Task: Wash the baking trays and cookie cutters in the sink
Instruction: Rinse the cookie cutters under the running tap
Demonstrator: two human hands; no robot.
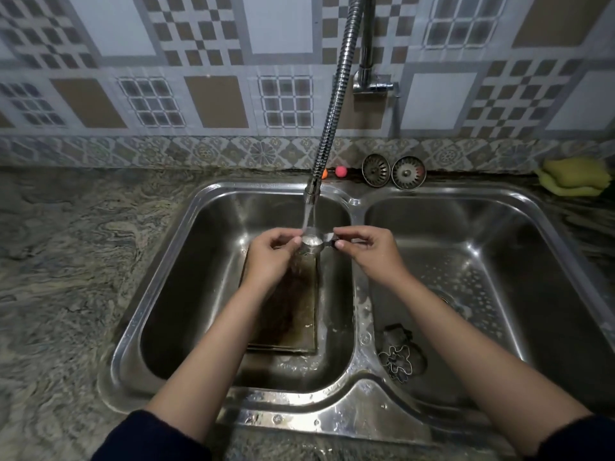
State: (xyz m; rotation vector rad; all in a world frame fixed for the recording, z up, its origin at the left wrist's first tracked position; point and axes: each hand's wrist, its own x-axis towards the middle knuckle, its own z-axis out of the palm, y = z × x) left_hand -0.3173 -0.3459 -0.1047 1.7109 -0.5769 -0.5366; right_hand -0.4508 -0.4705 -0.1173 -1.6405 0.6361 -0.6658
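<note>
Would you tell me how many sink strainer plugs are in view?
2. Both sink strainer plugs stand side by side on the counter ledge behind the sink, leaning against the tiled wall: the left one, the right one. Others could be hidden.

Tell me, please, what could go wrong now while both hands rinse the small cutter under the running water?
1. The left hand and right hand only pinch the wet cookie cutter; it may slip onto the baking tray below.
2. The water stream hits the cutter and may splash over the sink rim.
</note>
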